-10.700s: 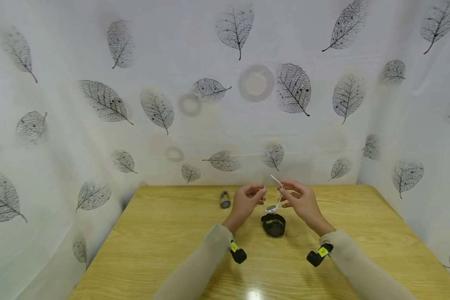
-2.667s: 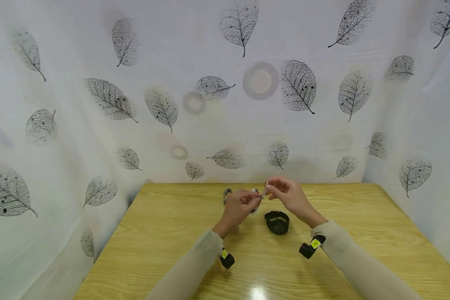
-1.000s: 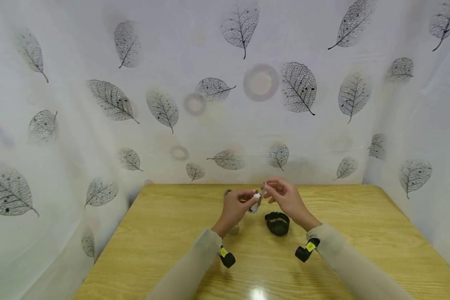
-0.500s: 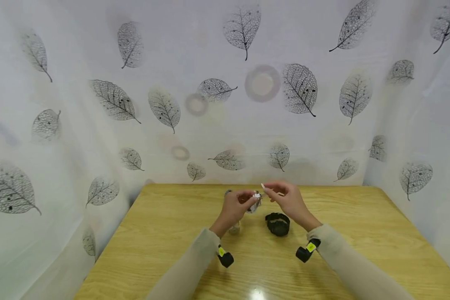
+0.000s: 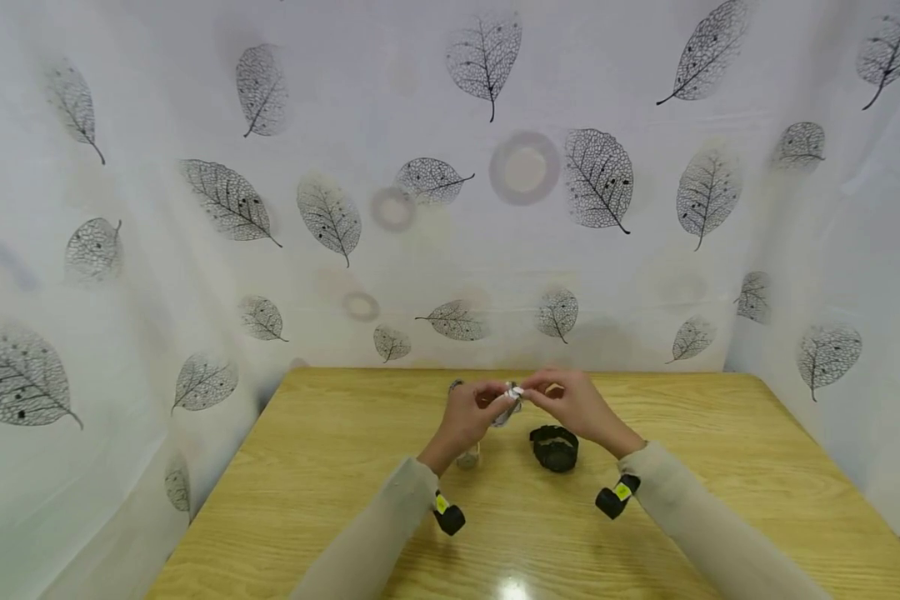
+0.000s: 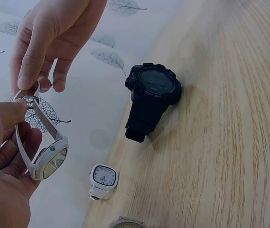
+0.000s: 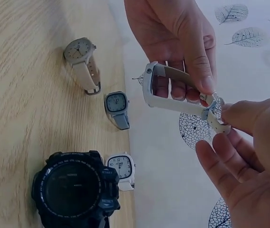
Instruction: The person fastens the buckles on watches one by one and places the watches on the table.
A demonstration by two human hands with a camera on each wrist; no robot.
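A wristwatch with a pale strap [image 7: 180,106] is held in the air between both hands. My left hand [image 5: 467,421] grips its strap beside the buckle [image 7: 209,108], thumb on top and fingers curled behind. My right hand [image 5: 579,408] pinches the strap's free end, which passes through the buckle. In the left wrist view, the watch case [image 6: 51,159] hangs below my left fingers with the strap closed into a loop. A bulky black watch [image 5: 557,452] stands on the table just below the right hand.
On the wooden table [image 5: 330,467] lie a beige round watch [image 7: 79,51], a grey square watch [image 7: 116,102] and a white square watch [image 7: 120,166]. A leaf-printed curtain [image 5: 330,308] surrounds the table's back and sides.
Earlier the hands held a white watch with its strap ends apart. Over the last second, the right hand dips and brings the raised strap tip down to the buckle. The left hand barely moves.
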